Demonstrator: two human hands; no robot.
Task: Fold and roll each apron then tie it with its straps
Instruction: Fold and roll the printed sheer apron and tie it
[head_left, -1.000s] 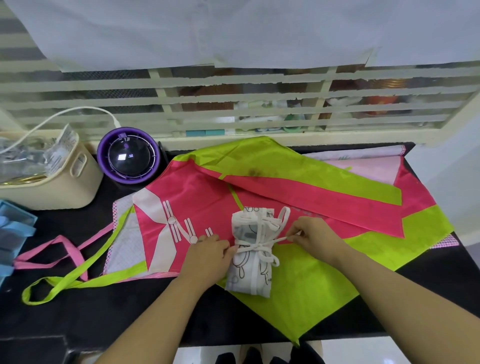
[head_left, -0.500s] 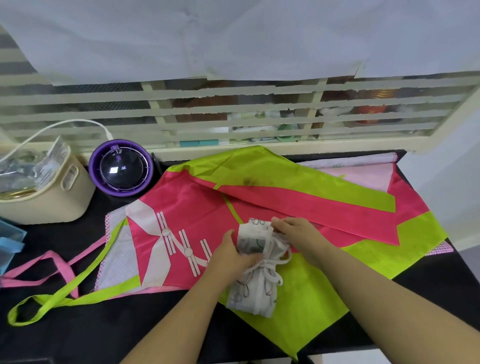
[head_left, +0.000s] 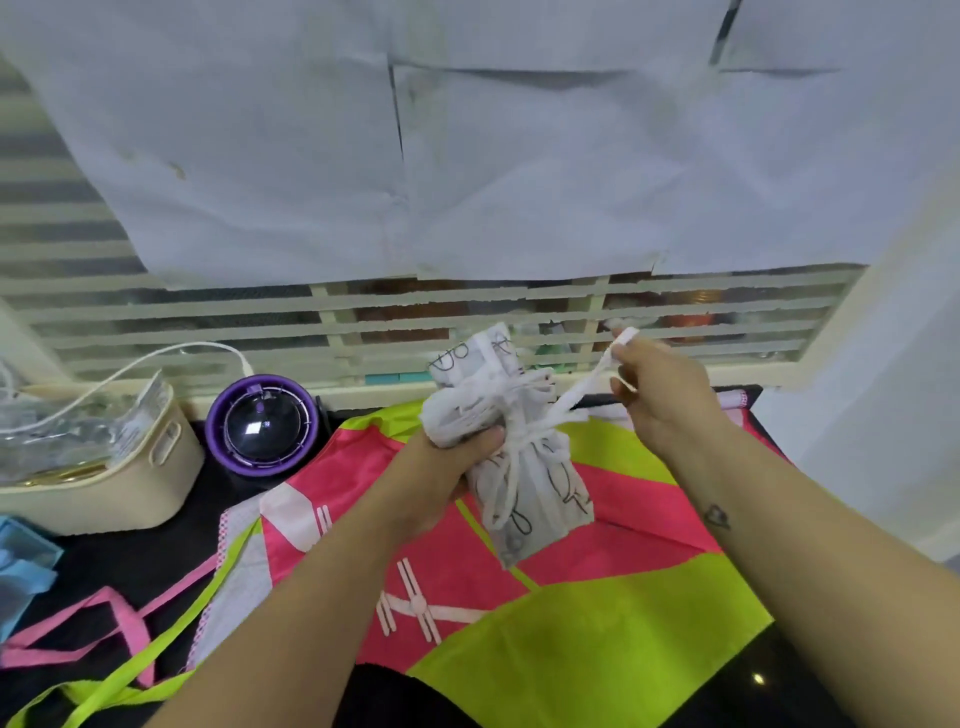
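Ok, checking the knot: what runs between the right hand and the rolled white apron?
A white strap, pulled taut from the right hand to the rolled white apron, in the head view.

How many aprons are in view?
3: white roll in the left hand; pink-green apron spread flat; a third apron, mostly hidden, beneath it. More may be hidden.

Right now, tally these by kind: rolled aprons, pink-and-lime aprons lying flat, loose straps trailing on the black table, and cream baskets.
rolled white printed fabric apron: 1
flat pink-and-lime fabric apron: 1
loose straps: 2 (pink ribbon strap, lime ribbon strap)
cream plastic basket: 1
Total: 5
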